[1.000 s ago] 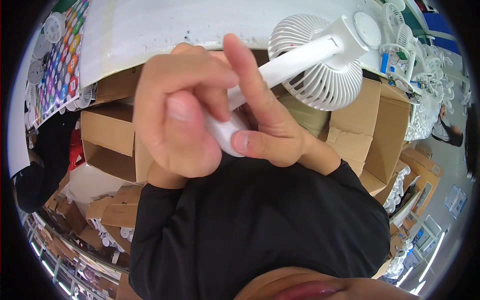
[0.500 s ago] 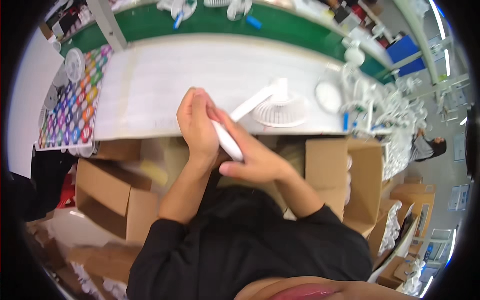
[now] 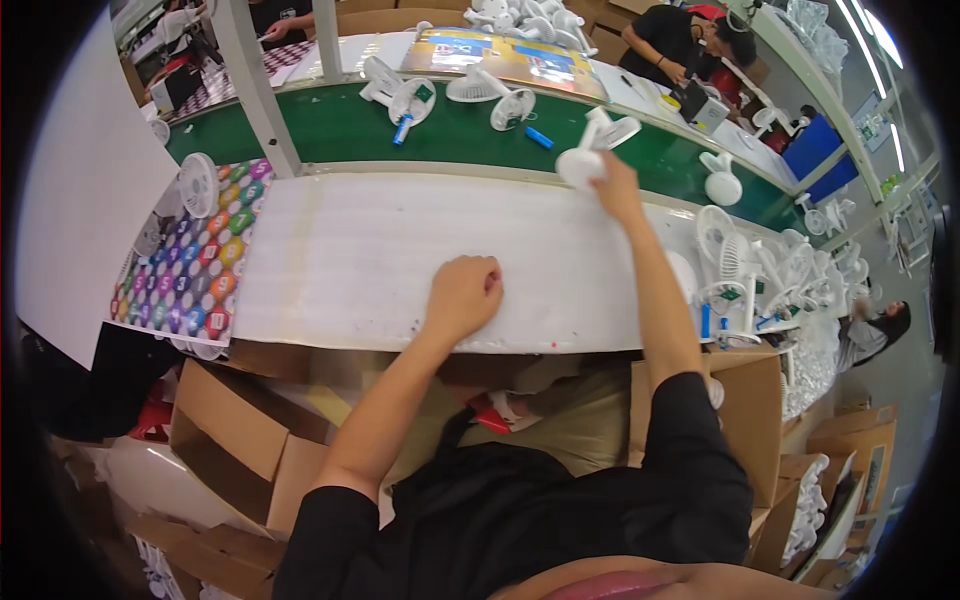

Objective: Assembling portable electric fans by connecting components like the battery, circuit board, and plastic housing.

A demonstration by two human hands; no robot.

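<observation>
The right hand (image 3: 617, 187) is stretched far forward, fingers wrapped round the stem of a small white plastic handheld fan (image 3: 590, 150), holding it at the near edge of the green conveyor belt (image 3: 340, 130), head tipped away to the right. That long reach looks needed simply because the belt lies beyond the white padded work mat (image 3: 350, 260). The left hand (image 3: 463, 297) rests on the mat as a loose fist with nothing in it, probably bracing the lean. Further out, more white fans (image 3: 410, 95) lie on the belt, others cluster at the right (image 3: 750, 280), and open cardboard boxes (image 3: 240, 430) sit near, below the bench.
</observation>
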